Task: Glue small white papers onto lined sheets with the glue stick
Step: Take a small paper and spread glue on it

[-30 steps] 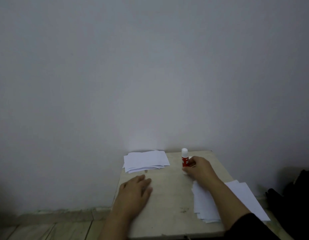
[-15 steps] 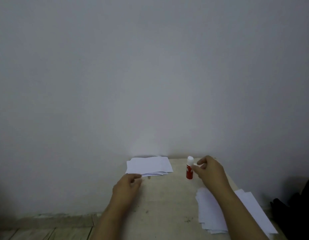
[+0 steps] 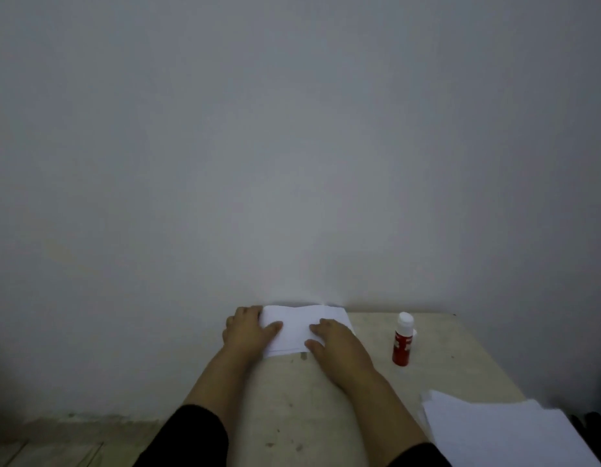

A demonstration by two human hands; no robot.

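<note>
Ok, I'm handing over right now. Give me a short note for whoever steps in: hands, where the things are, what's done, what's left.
Left hand: lies flat on the left edge of the small paper stack, gripping nothing.
Right hand: lies flat on the stack's right part, gripping nothing.
Small paper stack: at the far edge of the table, by the wall.
Glue stick: upright to the right of the stack, white cap on, held by no hand.
Larger sheets: stacked at the near right corner; no lines can be made out.
Done: no glued paper is visible.
Left: take one small paper, uncap the glue, stick it onto a sheet.
</note>
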